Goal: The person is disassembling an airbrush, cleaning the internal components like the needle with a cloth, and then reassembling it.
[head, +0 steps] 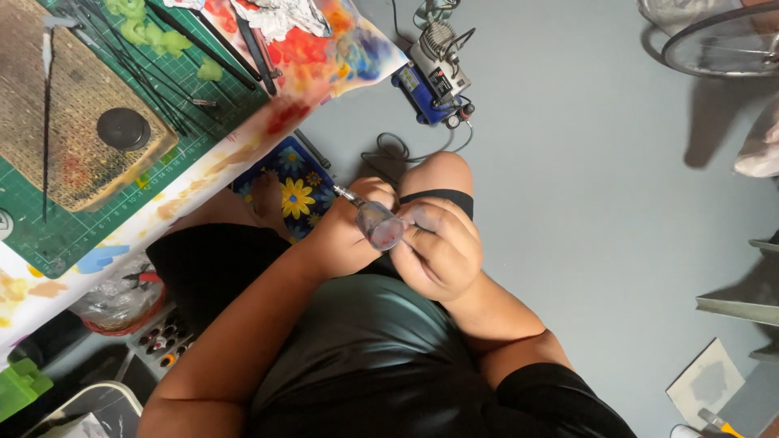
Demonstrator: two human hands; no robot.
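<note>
We hold a small metal airbrush with a stained cup above our knee, left hand wrapped around it, right hand pinching its back end; probably cleaning, needing careful fingertip work next.

Your airbrush shows a glossy metal tip, its cup apparently smeared glass or plastic; the cutting mat is matt.
</note>
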